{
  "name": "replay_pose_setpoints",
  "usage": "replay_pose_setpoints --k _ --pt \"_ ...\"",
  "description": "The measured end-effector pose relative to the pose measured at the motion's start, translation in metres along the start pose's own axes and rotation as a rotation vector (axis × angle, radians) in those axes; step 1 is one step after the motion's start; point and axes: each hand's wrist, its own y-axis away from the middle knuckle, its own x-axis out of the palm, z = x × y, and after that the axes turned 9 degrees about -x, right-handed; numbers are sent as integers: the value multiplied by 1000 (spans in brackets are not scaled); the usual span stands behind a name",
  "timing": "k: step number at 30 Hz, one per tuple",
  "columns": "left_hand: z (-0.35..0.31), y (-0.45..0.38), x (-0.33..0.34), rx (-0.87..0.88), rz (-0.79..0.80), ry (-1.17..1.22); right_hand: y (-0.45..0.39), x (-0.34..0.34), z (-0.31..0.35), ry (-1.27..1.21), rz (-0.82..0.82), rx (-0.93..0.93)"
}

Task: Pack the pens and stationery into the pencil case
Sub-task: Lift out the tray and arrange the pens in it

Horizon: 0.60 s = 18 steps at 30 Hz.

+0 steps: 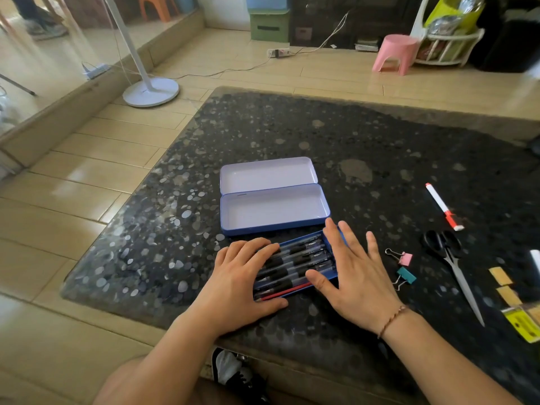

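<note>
A dark speckled stone table (365,135) with rounded corners is standing on a floor of pale beige tiles (87,171), which are catching bright light. Beyond the table's far left corner a white lamp stand (150,90) is resting on its round base, with cables trailing across the tiles to a power strip (278,52). Past the far edge a pink plastic stool (396,54) is sitting beside a white rack (450,48), and a green storage box (268,24) is standing against the back wall.
</note>
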Motion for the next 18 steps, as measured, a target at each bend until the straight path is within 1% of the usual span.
replay_pose_setpoints --k 8,12,15,18 --pt "4 -3 -4 -2 17 36 4 3 1 -51 -79 -15" --pt "-7 -7 -5 17 14 10 27 -9 -8 -158 -251 15" --pt "-39 -13 -3 99 -23 22 64 -23 -28 -120 -323 0" --pt "-81 -22 7 249 -43 2 106 -43 -55 -102 -414 15"
